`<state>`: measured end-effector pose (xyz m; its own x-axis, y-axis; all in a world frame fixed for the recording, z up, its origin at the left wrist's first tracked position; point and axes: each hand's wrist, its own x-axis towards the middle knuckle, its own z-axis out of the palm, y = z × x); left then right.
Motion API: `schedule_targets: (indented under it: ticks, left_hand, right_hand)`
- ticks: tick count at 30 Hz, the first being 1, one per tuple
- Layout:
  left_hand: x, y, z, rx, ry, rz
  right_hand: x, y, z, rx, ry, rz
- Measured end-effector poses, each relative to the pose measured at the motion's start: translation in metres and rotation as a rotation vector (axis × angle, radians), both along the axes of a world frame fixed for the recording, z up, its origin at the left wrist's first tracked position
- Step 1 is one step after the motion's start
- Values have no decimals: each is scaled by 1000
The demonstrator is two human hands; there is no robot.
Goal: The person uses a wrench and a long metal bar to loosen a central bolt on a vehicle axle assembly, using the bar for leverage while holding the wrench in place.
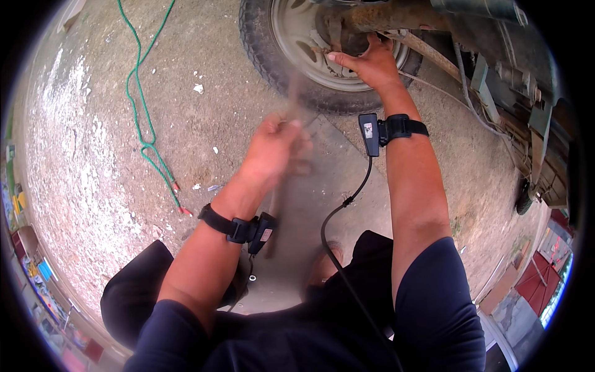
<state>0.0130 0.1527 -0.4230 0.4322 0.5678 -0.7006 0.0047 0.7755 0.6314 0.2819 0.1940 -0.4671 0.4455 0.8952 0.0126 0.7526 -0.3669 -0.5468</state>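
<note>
In the head view, the wheel (302,44) stands at the axle (387,16), so work there seems unfinished; how much is left cannot be told. The left hand's (273,149) grip curls around a blurred rod-like tool (276,198); the right hand's (372,64) thumb spreads from its fingers, any pinch hidden. Green rope (147,146) lies left; a rusty bar (431,54) crowds the right hand.

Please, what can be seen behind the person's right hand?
Behind the right hand, a pale wheel rim and its dark tyre are partly visible. Whatever lies directly behind the hand is covered, so I cannot tell what is there.
</note>
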Motion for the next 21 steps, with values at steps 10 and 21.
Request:
schedule_targets:
  ticks: [10,21]
  left_hand:
    - [45,70,-26,595,204,-42]
    - [87,121,-51,805,430,-180]
  right_hand:
    - [7,1,-7,-10,-101,22]
    - [8,-1,-5,8,-21,23]
